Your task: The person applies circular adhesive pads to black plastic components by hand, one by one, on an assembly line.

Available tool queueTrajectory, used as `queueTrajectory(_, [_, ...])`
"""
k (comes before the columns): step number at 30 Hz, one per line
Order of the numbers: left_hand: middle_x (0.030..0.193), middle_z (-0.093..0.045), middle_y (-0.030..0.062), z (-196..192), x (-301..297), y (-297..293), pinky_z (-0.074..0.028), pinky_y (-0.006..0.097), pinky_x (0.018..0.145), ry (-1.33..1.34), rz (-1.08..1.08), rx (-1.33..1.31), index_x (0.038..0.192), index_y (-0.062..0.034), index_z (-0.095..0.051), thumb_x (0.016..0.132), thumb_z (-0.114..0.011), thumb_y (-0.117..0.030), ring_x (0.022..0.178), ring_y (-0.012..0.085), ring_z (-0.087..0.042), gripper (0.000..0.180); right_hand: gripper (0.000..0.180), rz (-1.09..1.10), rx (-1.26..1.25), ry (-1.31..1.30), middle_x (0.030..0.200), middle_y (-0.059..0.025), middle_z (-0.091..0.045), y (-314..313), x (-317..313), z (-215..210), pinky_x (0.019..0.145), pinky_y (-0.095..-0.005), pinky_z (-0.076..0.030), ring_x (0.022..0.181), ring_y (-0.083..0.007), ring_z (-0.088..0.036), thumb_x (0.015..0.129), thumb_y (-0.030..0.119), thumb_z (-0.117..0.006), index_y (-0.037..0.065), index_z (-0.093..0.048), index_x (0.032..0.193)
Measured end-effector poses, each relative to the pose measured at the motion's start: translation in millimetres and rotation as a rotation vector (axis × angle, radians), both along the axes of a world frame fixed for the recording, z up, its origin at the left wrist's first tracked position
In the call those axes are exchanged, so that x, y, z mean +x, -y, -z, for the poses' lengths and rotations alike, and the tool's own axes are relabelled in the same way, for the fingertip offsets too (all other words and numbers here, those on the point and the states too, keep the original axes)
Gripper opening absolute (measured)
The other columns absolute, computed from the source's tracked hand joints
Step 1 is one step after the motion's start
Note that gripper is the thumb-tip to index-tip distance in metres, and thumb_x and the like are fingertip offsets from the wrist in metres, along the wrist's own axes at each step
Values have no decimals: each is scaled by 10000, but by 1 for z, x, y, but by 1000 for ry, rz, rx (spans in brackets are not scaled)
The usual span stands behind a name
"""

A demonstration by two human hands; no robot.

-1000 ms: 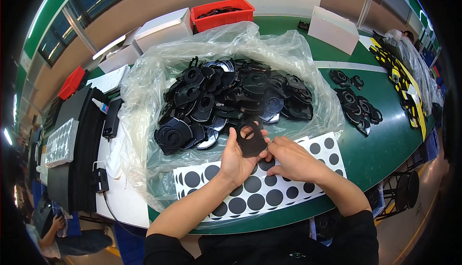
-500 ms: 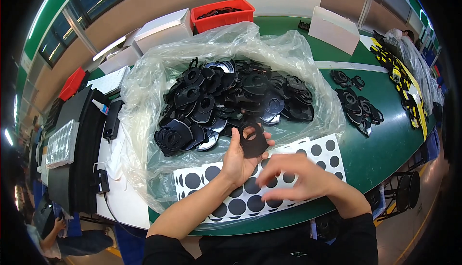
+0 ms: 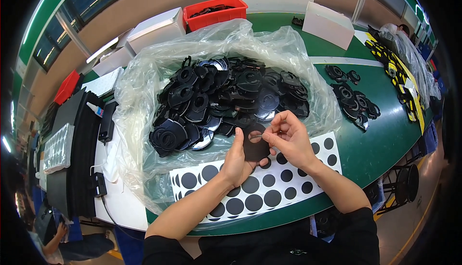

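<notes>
A flat black part (image 3: 255, 150) with a round hole near its top rests in my left hand (image 3: 236, 161), thumb along its left edge and fingers beneath it. My right hand (image 3: 290, 142) is closed in a pinch at the right side of that hole. What its fingertips hold, if anything, is too small to make out. Below both hands lie white sheets (image 3: 332, 142) with rows of round black stickers (image 3: 250, 184). Just beyond, a heap of glossy black parts (image 3: 197, 104) fills an open clear plastic bag (image 3: 139, 80).
Smaller groups of black parts (image 3: 353, 99) lie to the right on the green table (image 3: 308, 217). Farther right is a yellow strip (image 3: 409, 89) with black pieces. A red bin (image 3: 216, 17) and white boxes (image 3: 156, 29) stand at the back; black sheets (image 3: 79, 140) are stacked left.
My right hand has moved up from over the sticker sheets to the part's hole, its fingers now pinched. My left hand still holds the part. The whole view has shifted slightly.
</notes>
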State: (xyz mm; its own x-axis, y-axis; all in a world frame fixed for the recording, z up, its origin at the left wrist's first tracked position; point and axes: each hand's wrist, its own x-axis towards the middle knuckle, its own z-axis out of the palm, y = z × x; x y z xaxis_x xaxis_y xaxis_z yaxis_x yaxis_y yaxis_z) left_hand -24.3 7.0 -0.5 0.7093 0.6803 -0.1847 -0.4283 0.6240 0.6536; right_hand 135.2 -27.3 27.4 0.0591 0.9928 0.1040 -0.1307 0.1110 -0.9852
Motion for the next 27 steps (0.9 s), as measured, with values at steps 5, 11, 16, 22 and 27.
queueTrajectory(5, [1051, -576, 83, 0, 0, 0, -427, 311, 644, 5, 2, -5, 1089, -122, -452, 973, -157, -574, 908, 247, -595, 552, 236, -13, 4, -3, 806, -66, -592, -1, 1, 1, 494, -181, -445, 581, -57, -541, 852, 8, -636, 24, -443, 987])
queueTrajectory(11, [1043, -575, 79, -1, 0, 0, -425, 308, 643, -7, -1, -1, 1085, -122, -457, 967, -162, -587, 900, 241, -599, 563, 229, -26, -20, 11, 816, -74, -589, -1, 1, -2, 502, -192, -458, 603, -69, -545, 852, -6, -629, 30, -430, 958])
queueTrajectory(16, [1030, -574, 71, 0, 0, 1, -417, 289, 626, 38, 5, 6, 1088, -119, -458, 971, -232, -571, 885, 220, -598, 519, 223, -13, -41, 40, 829, -83, -587, 0, 0, 0, 515, -197, -476, 637, -77, -552, 853, -14, -622, 34, -420, 932])
queueTrajectory(22, [1016, -566, 67, -3, 0, 1, -417, 267, 618, -58, 3, 48, 1103, -105, -446, 980, -437, -337, 875, 169, -581, 262, 195, 33, 15, 15, 818, -64, -597, 0, -3, 4, 489, -174, -448, 576, -49, -536, 850, 6, -634, 23, -454, 924])
queueTrajectory(27, [1003, -569, 85, -5, 0, 3, -431, 279, 620, -90, -49, 15, 1103, -102, -440, 949, -411, -186, 857, 174, -587, 178, 220, 43, 0, 36, 837, -74, -591, 1, -6, 3, 511, -188, -463, 629, -66, -542, 850, -17, -625, 45, -420, 902])
